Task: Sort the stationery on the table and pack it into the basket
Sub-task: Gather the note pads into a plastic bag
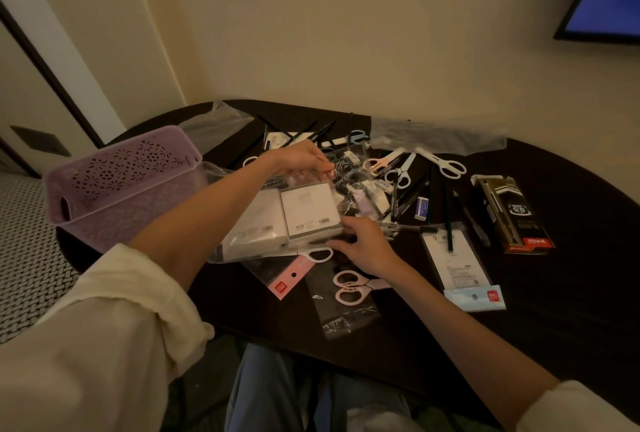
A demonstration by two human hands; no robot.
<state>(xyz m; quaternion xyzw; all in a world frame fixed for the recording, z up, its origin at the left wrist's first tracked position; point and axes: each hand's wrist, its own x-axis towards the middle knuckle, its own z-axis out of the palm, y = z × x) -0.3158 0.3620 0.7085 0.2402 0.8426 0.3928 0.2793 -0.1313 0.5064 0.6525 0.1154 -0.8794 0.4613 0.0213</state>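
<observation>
Dark wood table (519, 345): carries the whole unsorted spread, so nothing looks grouped yet; sorting seems at an early stage.
Lilac basket (114, 185): stands at the table's left edge, close beside the person's left forearm, probably kept there for short drops; its inside is hidden by the perforated wall, so its contents cannot be told.
Clear plastic bag (273, 223): lies in the middle with white flat packs inside, its mouth lifted toward the far side, seemingly to let items in or out.
Black pen box (512, 213): lies flat to the right, well apart from both hands.
Scissors: white pair (446, 163) at the far side, pink pair (349, 287) in its wrapper near the front edge; neither is touched.
Loose pens (304, 135): scattered at the far side, mostly dark and hard to count.
Small eraser (421, 208): lies alone between the bag and the pen box.
Left hand (301, 157): grip pinches the crinkled film at the bag's upper edge, fingers curled round it.
Right hand (363, 244): grip holds the near corner of the grey-edged pack (308, 211), fingers bent at its side, steadying it.
</observation>
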